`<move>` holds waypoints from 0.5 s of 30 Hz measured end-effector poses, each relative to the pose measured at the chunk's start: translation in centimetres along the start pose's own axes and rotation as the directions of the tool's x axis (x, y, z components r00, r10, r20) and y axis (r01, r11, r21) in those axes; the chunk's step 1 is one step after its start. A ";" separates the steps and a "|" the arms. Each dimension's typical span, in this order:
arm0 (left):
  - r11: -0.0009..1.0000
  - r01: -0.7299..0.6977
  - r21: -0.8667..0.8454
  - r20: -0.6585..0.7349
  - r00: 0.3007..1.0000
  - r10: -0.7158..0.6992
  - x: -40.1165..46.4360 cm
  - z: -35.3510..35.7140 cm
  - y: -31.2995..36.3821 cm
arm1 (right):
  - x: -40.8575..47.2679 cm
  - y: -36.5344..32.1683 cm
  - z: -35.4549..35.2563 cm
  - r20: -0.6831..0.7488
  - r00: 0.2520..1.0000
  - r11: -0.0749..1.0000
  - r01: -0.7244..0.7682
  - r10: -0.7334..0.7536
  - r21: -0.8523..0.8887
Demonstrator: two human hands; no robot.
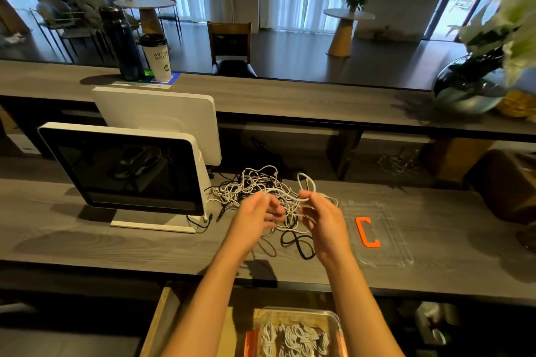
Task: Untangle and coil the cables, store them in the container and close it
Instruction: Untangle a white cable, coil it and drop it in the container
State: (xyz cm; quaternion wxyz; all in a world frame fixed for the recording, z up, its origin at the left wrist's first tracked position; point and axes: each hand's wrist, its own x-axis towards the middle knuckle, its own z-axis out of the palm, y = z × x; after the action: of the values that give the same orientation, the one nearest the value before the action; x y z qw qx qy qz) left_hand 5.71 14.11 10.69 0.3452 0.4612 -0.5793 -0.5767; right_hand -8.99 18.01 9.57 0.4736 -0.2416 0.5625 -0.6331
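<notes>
On the grey desk [87, 243], right of the white monitor [124, 168], lay the tangle of white and black cables [261, 191], and I took the monitor as my mark for everything else. Farther right of it again sat the clear lid [388, 240] with its orange clip [367, 232], off the box. Below the desk edge, toward me, the clear container [301, 333] stood open in a drawer, already holding several white coils.

My right hand [324, 220] pinched a white cable loop [307, 185] that rose above its fingers, clear of the pile. My left hand [255, 211] curled around strands at the heap's near edge; I judged it to be gripping one, though blur hid the contact.

The risk I saw: the held cable ran straight back into the knot, so pulling hard would likely tighten it or drag the heap against the monitor's own black leads [203, 220].
</notes>
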 end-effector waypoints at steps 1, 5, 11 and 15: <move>0.999 -0.044 0.004 -0.050 0.998 0.044 0.1 -0.1 0.1 | -0.2 0.1 -0.1 -0.005 1.000 0.996 -0.014 0.014 -0.087; 0.987 -0.153 0.047 -0.056 0.986 0.155 0.0 -0.8 0.3 | -0.6 0.8 0.0 -0.127 0.980 0.961 0.116 -0.152 -0.250; 0.945 -0.290 0.150 0.094 0.956 0.278 -1.7 -1.2 3.0 | -1.0 0.7 0.2 0.268 0.902 0.794 0.426 -0.337 -0.434; 0.917 -0.335 0.219 0.027 0.941 0.337 -1.3 -2.0 3.1 | -1.3 2.7 -0.4 0.438 0.861 0.846 0.421 -0.259 -0.328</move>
State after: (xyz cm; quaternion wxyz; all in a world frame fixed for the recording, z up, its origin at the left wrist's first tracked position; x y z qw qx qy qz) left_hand 7.64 14.37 14.15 0.3890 0.3936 -0.7081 -0.4386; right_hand -7.87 19.61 7.21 0.3886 -0.5507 0.5284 -0.5163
